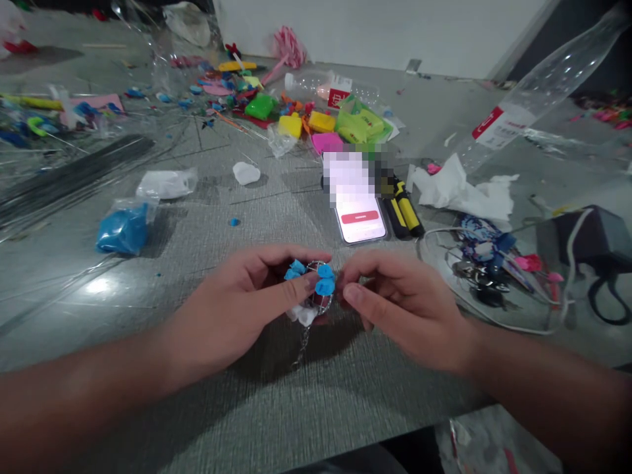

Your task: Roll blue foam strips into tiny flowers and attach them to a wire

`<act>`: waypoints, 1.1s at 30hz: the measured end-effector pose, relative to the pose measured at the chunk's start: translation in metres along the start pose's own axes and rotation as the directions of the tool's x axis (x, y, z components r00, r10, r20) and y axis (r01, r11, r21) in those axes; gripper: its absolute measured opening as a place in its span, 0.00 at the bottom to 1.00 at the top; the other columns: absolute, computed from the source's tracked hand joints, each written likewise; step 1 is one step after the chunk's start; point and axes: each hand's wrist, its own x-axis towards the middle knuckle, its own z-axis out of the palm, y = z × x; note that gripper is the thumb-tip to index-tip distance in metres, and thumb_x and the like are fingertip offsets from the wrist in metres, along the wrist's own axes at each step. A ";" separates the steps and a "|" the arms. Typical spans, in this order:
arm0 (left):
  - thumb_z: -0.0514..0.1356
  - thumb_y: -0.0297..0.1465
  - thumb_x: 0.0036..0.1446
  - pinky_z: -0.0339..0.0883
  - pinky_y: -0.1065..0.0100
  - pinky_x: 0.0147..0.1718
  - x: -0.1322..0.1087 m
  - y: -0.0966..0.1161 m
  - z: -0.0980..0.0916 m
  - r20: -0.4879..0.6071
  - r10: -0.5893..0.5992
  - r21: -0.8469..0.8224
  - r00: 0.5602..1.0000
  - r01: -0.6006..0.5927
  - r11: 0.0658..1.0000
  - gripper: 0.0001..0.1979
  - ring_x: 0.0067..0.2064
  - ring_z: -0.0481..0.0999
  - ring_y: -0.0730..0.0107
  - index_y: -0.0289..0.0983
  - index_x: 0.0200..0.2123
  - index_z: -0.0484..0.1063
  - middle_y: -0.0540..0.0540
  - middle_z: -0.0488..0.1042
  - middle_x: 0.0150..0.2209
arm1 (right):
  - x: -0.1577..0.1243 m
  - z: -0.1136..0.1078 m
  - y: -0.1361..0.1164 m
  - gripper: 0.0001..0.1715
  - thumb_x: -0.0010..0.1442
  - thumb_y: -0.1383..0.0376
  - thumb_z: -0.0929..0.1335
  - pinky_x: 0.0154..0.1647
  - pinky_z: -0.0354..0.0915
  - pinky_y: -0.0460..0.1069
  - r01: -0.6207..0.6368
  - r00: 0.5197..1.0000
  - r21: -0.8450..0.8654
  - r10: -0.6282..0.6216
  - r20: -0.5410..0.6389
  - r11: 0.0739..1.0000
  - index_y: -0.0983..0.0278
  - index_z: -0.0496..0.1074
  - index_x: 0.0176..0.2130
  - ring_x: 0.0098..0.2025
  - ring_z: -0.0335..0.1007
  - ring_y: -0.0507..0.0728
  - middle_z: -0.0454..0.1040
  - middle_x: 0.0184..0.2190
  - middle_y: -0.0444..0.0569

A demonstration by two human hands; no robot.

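My left hand [251, 289] pinches a small round ornament [322, 303] between thumb and fingers. Several bright blue clay flowers sit on its ring-shaped, metallic-looking rim, and white lumps show at its lower left. From its lower edge hangs a short chain. Close by its right side is my right hand [395, 299], thumb and forefinger brought together. Whether those fingertips hold a small piece or touch the ornament cannot be made out. Ahead on the table lie a tiny blue clay ball [234, 222], a white clay lump [246, 173] and a bag of blue clay [122, 229].
A lit phone [363, 227] lies ahead beside yellow-and-black-handled pliers [407, 214]. Crumpled tissue [464, 191], a white cable [523, 327] and a black box [592, 234] occupy the right. Colourful clay packs [290, 125] and plastic bottles [548, 85] stand farther back. Dark wires [74, 168] spread leftward.
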 end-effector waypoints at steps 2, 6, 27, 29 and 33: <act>0.69 0.35 0.61 0.76 0.77 0.40 -0.001 0.001 0.001 -0.021 0.026 0.042 0.999 -0.026 0.999 0.13 0.40 0.83 0.72 0.45 0.49 0.80 0.50 0.84 0.41 | -0.001 0.001 0.000 0.05 0.70 0.63 0.68 0.24 0.66 0.42 -0.061 0.998 0.081 0.059 0.035 0.995 0.63 0.72 0.42 0.26 0.68 0.47 0.73 0.32 0.43; 0.70 0.35 0.60 0.75 0.79 0.38 -0.005 0.004 0.006 -0.044 0.056 0.140 0.997 -0.050 0.989 0.12 0.39 0.82 0.73 0.45 0.47 0.80 0.52 0.83 0.39 | -0.003 0.003 0.001 0.04 0.70 0.64 0.69 0.24 0.66 0.41 -0.084 0.995 0.170 0.074 0.059 0.982 0.63 0.71 0.43 0.27 0.66 0.45 0.72 0.33 0.42; 0.68 0.32 0.62 0.74 0.74 0.35 -0.006 -0.002 0.003 -0.010 -0.003 0.003 1.000 0.003 1.000 0.13 0.35 0.80 0.73 0.46 0.49 0.73 0.53 0.79 0.38 | -0.003 0.004 0.005 0.14 0.64 0.71 0.69 0.35 0.72 0.46 0.162 0.983 -0.121 -0.171 -0.073 0.979 0.63 0.71 0.50 0.39 0.74 0.53 0.75 0.44 0.51; 0.67 0.32 0.62 0.74 0.73 0.37 -0.006 -0.002 0.003 -0.002 -0.017 -0.005 1.000 0.017 1.000 0.12 0.36 0.80 0.73 0.44 0.48 0.72 0.52 0.79 0.39 | -0.003 0.004 0.005 0.17 0.63 0.72 0.69 0.36 0.73 0.48 0.186 0.980 -0.145 -0.195 -0.047 0.972 0.64 0.71 0.52 0.42 0.74 0.54 0.74 0.46 0.52; 0.66 0.34 0.63 0.75 0.73 0.40 -0.006 0.003 0.005 -0.009 -0.036 0.035 0.999 0.036 0.999 0.14 0.39 0.81 0.71 0.44 0.51 0.72 0.50 0.80 0.43 | 0.001 -0.001 0.004 0.17 0.67 0.70 0.67 0.36 0.72 0.50 0.148 0.988 -0.097 -0.144 0.050 0.984 0.64 0.70 0.55 0.40 0.73 0.55 0.74 0.45 0.53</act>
